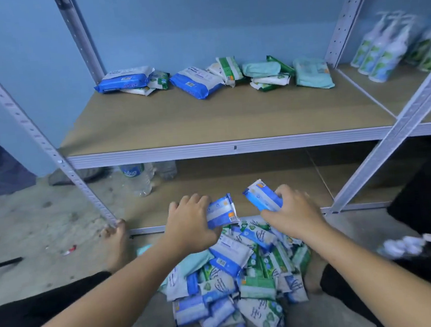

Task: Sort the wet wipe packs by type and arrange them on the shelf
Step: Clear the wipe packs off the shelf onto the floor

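- The big metal shelf (pixel 205 120) fills the top half of the frame. It has a brown board in the middle and a lower board (pixel 262 180) just above the floor.
- A big pile of wet wipe packs (pixel 235 279) lies on the floor in the lower middle of the frame, in front of the shelf. Blue, green and pale teal packs are all mixed up in it.
- A row of packs (pixel 212 79) lies at the back of the brown board, in the upper middle. Blue ones are to the left, green and white ones are in the middle, and pale teal ones are to the right. Some lie on top of others.
- White pump bottles (pixel 381 49) stand close together in the upper right, on the next board over. They look blurry.
- The left hand (pixel 188 225) is just above the top of the pile. Its fingers are curled tight around a blue and white pack (pixel 221 211).
- The right hand (pixel 291 214) is beside it, to the right. It grips a blue pack (pixel 263 197) that tilts up and to the left.
- The two held packs are near each other but do not touch.
- A clear water bottle (pixel 138 178) stands under the brown board, left of the middle.
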`<state>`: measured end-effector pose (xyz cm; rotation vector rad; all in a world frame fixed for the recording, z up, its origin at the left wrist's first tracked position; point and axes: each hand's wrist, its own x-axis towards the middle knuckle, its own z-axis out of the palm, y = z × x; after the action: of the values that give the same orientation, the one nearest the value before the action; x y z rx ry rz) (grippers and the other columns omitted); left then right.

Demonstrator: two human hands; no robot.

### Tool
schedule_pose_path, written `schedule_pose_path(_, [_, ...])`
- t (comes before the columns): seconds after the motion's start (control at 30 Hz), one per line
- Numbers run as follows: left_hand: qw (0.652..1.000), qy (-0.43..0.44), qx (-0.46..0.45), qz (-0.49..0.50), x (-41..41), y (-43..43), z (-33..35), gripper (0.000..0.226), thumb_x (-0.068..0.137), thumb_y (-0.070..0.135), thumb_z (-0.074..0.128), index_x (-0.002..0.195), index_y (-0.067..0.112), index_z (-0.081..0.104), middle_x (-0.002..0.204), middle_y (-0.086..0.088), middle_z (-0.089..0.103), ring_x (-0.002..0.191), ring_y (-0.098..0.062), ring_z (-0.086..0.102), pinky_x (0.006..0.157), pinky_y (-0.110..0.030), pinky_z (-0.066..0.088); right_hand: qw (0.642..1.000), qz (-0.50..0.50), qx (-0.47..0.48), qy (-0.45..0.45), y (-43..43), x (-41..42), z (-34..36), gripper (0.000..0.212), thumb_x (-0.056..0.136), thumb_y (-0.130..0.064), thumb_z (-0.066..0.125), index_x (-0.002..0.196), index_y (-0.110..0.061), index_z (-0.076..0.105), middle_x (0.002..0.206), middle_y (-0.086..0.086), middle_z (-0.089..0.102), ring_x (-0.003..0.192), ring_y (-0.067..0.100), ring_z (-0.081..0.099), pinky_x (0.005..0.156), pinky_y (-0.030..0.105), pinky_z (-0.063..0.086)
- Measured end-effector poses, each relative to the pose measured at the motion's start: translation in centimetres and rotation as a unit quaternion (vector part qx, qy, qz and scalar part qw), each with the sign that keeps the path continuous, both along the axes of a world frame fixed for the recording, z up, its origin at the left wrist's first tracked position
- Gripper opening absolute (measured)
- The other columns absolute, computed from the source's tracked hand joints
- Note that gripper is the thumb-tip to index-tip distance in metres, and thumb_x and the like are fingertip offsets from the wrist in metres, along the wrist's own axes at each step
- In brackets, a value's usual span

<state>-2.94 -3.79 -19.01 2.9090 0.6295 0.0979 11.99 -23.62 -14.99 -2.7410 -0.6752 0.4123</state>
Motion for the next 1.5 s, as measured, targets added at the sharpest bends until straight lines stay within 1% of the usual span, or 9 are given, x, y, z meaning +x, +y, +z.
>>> schedule_pose_path(0.1, [0.994, 0.085, -0.055, 0.029, -0.6, -1.2, -5.6, 0.064, 0.076, 0.063, 0.057, 0.127, 0.027, 0.053, 0.121, 0.005, 0.055, 0.119, -0.022, 0.052, 0.096, -0.04, 0.037, 0.992, -0.045, -0.053, 0.106, -1.0, -1.0, -5.5, 0.062, 0.063, -0.061, 0.057, 0.115, -0.027, 0.054, 0.115, 0.002, 0.063, 0.104, 0.027, 0.057, 0.085, 0.035, 0.051])
schedule_pose_path(0.17, [0.978, 0.119, -0.132, 0.106, -1.7, -2.0, -9.3, 0.069, 0.076, 0.063, 0.062, 0.132, 0.024, 0.053, 0.126, 0.002, 0.055, 0.123, -0.024, 0.05, 0.101, -0.042, 0.039, 0.975, -0.06, -0.095, 0.193, -1.7, -1.8, -8.5, 0.073, 0.073, -0.056, 0.061, 0.135, -0.019, 0.048, 0.126, 0.004, 0.059, 0.107, 0.025, 0.058, 0.079, 0.03, 0.047])
schedule_pose_path(0.23, [0.949, 0.113, -0.219, 0.197, -3.3, -3.4, -12.8, 0.071, 0.075, 0.063, 0.066, 0.132, 0.022, 0.054, 0.125, 0.0, 0.057, 0.12, -0.026, 0.053, 0.099, -0.042, 0.045, 0.957, -0.055, -0.146, 0.242, -2.6, -2.8, -11.0, 0.071, 0.076, -0.051, 0.062, 0.136, -0.014, 0.049, 0.115, 0.002, 0.057, 0.1, 0.02, 0.06, 0.072, 0.028, 0.046])
schedule_pose_path(0.33, [0.925, 0.115, -0.267, 0.244, -5.3, -5.6, -16.7, 0.068, 0.075, 0.059, 0.068, 0.13, 0.022, 0.052, 0.122, 0.0, 0.058, 0.115, -0.026, 0.053, 0.096, -0.042, 0.047, 0.95, -0.002, -0.22, 0.222, -3.6, -3.9, -13.9, 0.055, 0.072, -0.043, 0.061, 0.118, -0.016, 0.056, 0.097, -0.003, 0.059, 0.083, 0.015, 0.063, 0.068, 0.025, 0.052])
schedule_pose_path(0.47, [0.934, 0.137, -0.24, 0.224, -5.3, -5.4, -18.8, 0.062, 0.081, 0.057, 0.064, 0.128, 0.021, 0.046, 0.12, 0.0, 0.055, 0.113, -0.026, 0.052, 0.09, -0.042, 0.047, 0.949, 0.056, -0.252, 0.178, -3.6, -4.3, -16.6, 0.041, 0.07, -0.039, 0.064, 0.103, -0.018, 0.052, 0.09, -0.004, 0.057, 0.086, 0.02, 0.063, 0.07, 0.029, 0.054])
schedule_pose_path(0.67, [0.937, 0.119, -0.245, 0.218, -4.4, -3.4, -20.8, 0.066, 0.08, 0.064, 0.064, 0.128, 0.021, 0.047, 0.118, 0.0, 0.056, 0.109, -0.026, 0.054, 0.086, -0.042, 0.05, 0.963, 0.045, -0.22, 0.151, -3.3, -2.4, -19.5, 0.077, 0.072, -0.043, 0.066, 0.142, -0.019, 0.044, 0.112, 0.004, 0.063, 0.102, 0.028, 0.065, 0.069, 0.03, 0.05])
schedule_pose_path(0.97, [0.928, 0.067, -0.287, 0.229, -2.9, -4.2, -21.4, 0.067, 0.081, 0.059, 0.068, 0.132, 0.021, 0.047, 0.123, 0.0, 0.056, 0.112, -0.025, 0.053, 0.087, -0.043, 0.051, 0.968, 0.033, -0.215, 0.126, -3.0, -1.1, -21.6, 0.044, 0.079, -0.045, 0.068, 0.11, -0.016, 0.054, 0.102, 0.003, 0.062, 0.097, 0.028, 0.065, 0.071, 0.032, 0.053])
schedule_pose_path(1.3, [0.93, 0.055, -0.289, 0.221, -2.5, -4.7, -21.7, 0.068, 0.08, 0.054, 0.073, 0.133, 0.021, 0.047, 0.126, 0.0, 0.054, 0.113, -0.023, 0.052, 0.092, -0.042, 0.049, 0.972, 0.055, -0.204, 0.1, -2.9, -1.4, -22.1, 0.045, 0.084, -0.048, 0.065, 0.115, -0.017, 0.056, 0.112, 0.005, 0.062, 0.106, 0.027, 0.063, 0.084, 0.037, 0.055])
schedule_pose_path(1.5, [0.932, 0.052, -0.283, 0.221, -2.5, -4.6, -21.5, 0.067, 0.079, 0.055, 0.072, 0.132, 0.023, 0.047, 0.125, 0.001, 0.053, 0.112, -0.022, 0.051, 0.09, -0.043, 0.05, 0.971, 0.061, -0.215, 0.089, -3.0, -1.4, -22.3, 0.059, 0.089, -0.053, 0.061, 0.135, -0.018, 0.047, 0.128, 0.006, 0.055, 0.118, 0.027, 0.055, 0.088, 0.039, 0.052])
